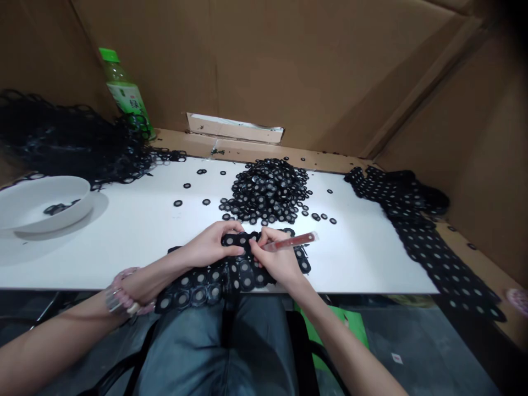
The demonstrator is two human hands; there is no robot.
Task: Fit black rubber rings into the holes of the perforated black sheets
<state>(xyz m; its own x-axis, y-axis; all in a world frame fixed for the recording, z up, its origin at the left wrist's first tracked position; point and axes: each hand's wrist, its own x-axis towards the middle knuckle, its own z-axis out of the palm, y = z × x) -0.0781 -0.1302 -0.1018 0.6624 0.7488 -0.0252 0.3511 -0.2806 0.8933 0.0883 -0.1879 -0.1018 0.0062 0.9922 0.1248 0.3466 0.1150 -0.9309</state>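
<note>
Around us, brown cardboard walls (268, 66) rise behind and beside the white table (346, 242). At the far left we see a heap of black looped strips (78, 146), with a green-capped bottle (126, 93) leaning behind its right end. Nearer sits a white bowl (78, 214) with a few dark pieces inside. Just beyond our hands stands a mound of black rings with pale centres (268, 190), stray ones scattered around it, so the table directly ahead is taken up. On the right, long black dotted strips (443, 258) lie bunched at the far end and trail down past the table's corner.

The black dotted sheet (246, 274) lies under both our hands at the near edge, its left part hanging over toward our lap. Our left hand (214, 245) comes in from the left, a beaded bracelet (124, 294) at the wrist, thumb on the sheet's face and fingers bent over its far side, gripping it. Our right hand (276, 258) closes around a reddish pen-like tool (295, 241), whose back end slants up to the right; the working tip is hidden.
</note>
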